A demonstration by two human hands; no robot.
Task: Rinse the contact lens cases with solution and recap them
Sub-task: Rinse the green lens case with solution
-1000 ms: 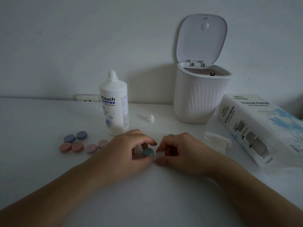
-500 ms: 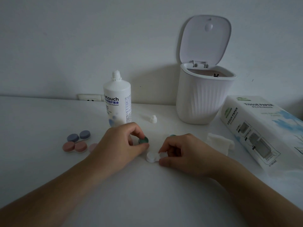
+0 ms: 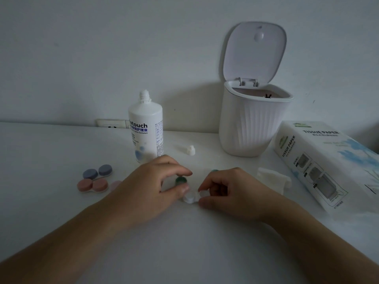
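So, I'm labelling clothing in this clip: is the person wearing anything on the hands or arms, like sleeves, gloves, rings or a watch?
Nothing visible. The left hand and right hand are bare, with no gloves or rings showing, and both forearms are uncovered to the frame's edge: no sleeves, watch or bracelet. Fingernails look short and unpainted.

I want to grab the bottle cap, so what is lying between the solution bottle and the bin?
Only the small white cap lies between the bottle and the bin, on bare table, in the head view.

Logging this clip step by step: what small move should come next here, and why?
Probably set the green cap down on the table. The left hand pinches it clear of the white case, which the right hand steadies; the solution bottle stands uncapped, waiting.
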